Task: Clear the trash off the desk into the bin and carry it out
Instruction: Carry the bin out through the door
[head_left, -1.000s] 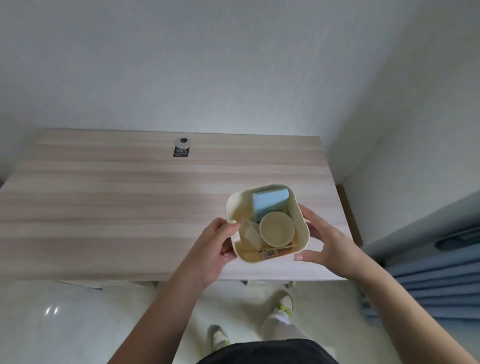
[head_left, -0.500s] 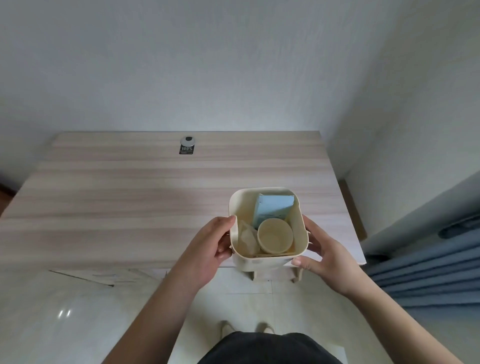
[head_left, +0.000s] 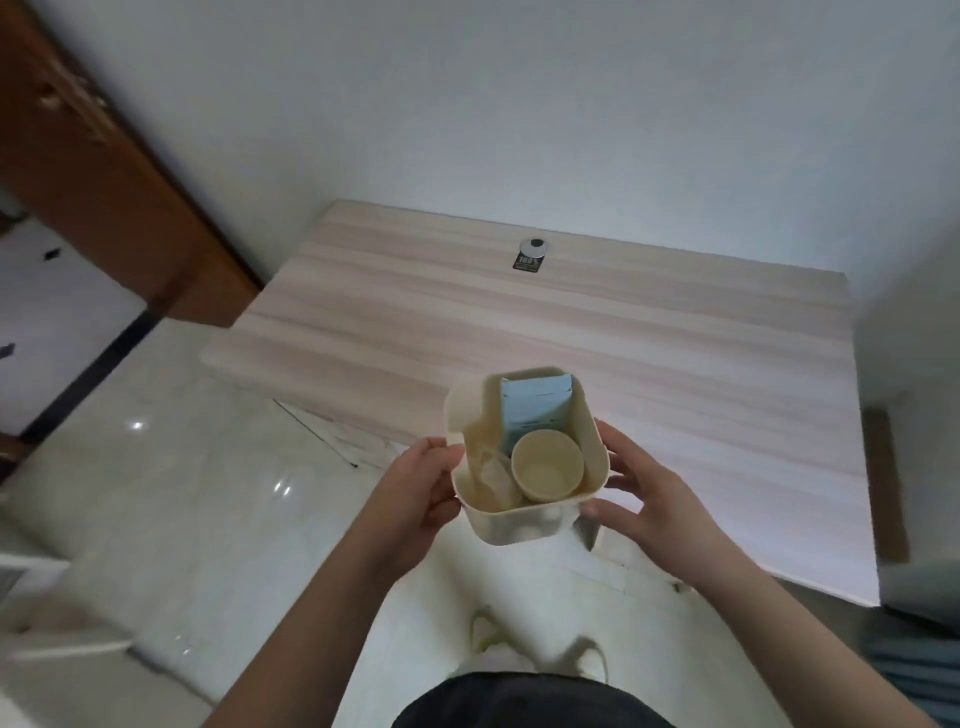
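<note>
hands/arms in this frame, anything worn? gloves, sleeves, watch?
Nothing worn: left hand and right hand are bare, no gloves or rings visible. Both forearms are bare to the frame edge, with no sleeves, watch or bands.

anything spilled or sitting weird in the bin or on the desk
Nothing stands out. The bin is held level between the left hand and right hand, with the paper cup and blue carton inside. Only a small black tag lies on the desk.
</note>
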